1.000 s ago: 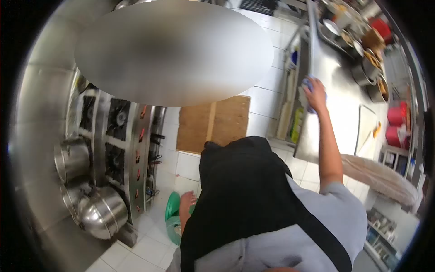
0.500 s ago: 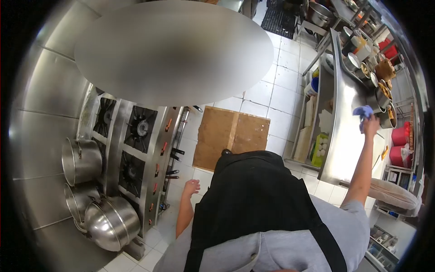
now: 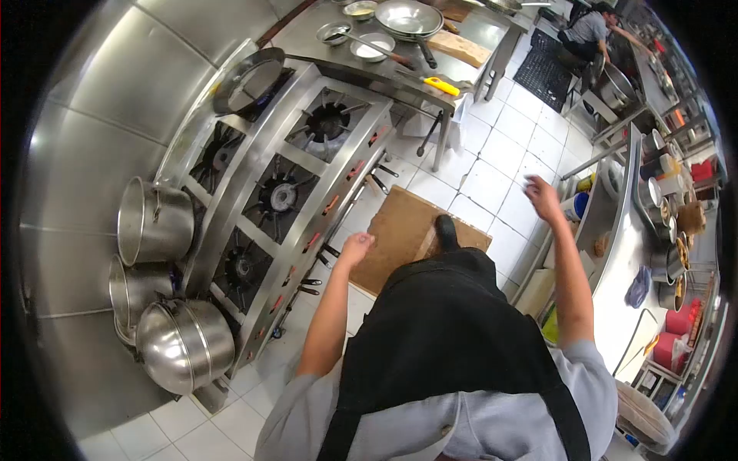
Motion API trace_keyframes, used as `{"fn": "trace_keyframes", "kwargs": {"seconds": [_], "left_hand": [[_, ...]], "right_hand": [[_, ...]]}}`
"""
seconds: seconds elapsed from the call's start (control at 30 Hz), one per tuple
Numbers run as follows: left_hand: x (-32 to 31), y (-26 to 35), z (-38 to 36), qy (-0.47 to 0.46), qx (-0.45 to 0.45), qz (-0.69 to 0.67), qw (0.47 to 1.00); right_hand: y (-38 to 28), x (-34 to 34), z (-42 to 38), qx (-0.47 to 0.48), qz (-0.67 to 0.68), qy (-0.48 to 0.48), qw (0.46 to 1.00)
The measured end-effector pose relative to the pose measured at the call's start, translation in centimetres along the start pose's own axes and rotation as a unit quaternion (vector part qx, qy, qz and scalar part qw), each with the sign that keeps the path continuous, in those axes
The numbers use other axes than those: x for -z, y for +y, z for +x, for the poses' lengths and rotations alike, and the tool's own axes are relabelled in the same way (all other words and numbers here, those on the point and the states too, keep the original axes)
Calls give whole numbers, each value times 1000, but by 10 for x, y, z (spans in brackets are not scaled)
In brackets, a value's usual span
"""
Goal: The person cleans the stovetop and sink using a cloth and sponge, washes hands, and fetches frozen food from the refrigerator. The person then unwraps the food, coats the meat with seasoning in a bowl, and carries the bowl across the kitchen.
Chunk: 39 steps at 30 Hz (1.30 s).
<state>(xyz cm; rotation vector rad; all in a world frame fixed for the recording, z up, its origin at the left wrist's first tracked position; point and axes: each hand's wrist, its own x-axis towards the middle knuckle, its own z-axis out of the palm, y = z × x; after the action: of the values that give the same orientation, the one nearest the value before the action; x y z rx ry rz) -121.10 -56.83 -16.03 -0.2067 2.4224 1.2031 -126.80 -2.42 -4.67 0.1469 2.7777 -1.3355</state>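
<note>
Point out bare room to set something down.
The right-hand counter has bare steel between its aisle edge and the blue cloth. The three front burners stand uncovered beside the red knobs. It is crowded along the counter's wall side, where pots line up, and on the far table, which holds bowls and pans.

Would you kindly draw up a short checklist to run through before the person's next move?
1. Left hand free: ok, nothing visible in it.
2. Right hand free: ok, raised over the floor with nothing visible in it.
3. Blue cloth put down: ok, lying on the steel counter.
4. Yellow-handled tool well back from the table edge: not ok, its handle lies close to it.
5. Floor tiles dry: cannot tell, the shine could be glaze.
</note>
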Motion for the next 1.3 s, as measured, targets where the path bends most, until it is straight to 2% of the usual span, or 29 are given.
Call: {"fn": "trace_keyframes", "kwargs": {"seconds": [0.13,0.17,0.3,0.37,0.4,0.43,0.5,0.57,0.67,0.7,0.77,0.83,0.9,0.93,0.97,1.03,1.1,1.17,1.23,1.3], "left_hand": [[13,88,44,8,-52,-80,995],[13,109,56,20,-83,-112,990],[30,213,105,-13,-67,-115,991],[27,243,138,22,-155,7,988],[27,262,149,2,-155,-25,988],[24,281,165,-13,-158,-58,986],[8,292,209,57,-155,0,986],[6,323,233,95,-166,83,978],[1,359,268,72,-168,127,975],[-6,365,281,77,-164,125,975],[-21,369,309,101,-162,232,954],[-36,365,335,136,-165,269,939],[-46,360,348,93,-124,331,931],[-52,355,350,120,-143,379,907],[-58,351,354,124,-135,380,907],[-61,349,364,193,-139,345,908],[-61,348,372,219,-118,372,895],[-60,346,375,130,-130,331,925],[-58,346,370,158,-137,321,924],[-54,355,358,178,-183,219,942]], "right_hand": [[-79,-50,103,105,-28,-13,994],[-87,-59,132,137,-39,-4,990],[-100,-89,247,233,-145,79,958],[-94,-101,296,265,-164,74,947],[-94,-103,314,247,-199,25,948],[-82,-116,334,270,-182,25,945],[-95,-116,342,222,-208,-61,951],[-83,-121,361,252,-202,-97,941],[-78,-114,379,251,-234,-99,934],[-78,-108,382,232,-248,-115,934],[-77,-108,386,211,-262,-140,931],[-81,-111,381,252,-210,-138,935],[-92,-110,377,274,-199,-146,930],[-90,-111,378,269,-190,-145,933],[-87,-111,378,265,-179,-145,936],[-82,-103,384,266,-179,-142,936],[-84,-88,387,243,-174,-119,947],[-64,-74,404,266,-179,-111,941],[-47,-62,420,264,-179,-101,943],[-30,-59,432,241,-205,-71,946]]}}
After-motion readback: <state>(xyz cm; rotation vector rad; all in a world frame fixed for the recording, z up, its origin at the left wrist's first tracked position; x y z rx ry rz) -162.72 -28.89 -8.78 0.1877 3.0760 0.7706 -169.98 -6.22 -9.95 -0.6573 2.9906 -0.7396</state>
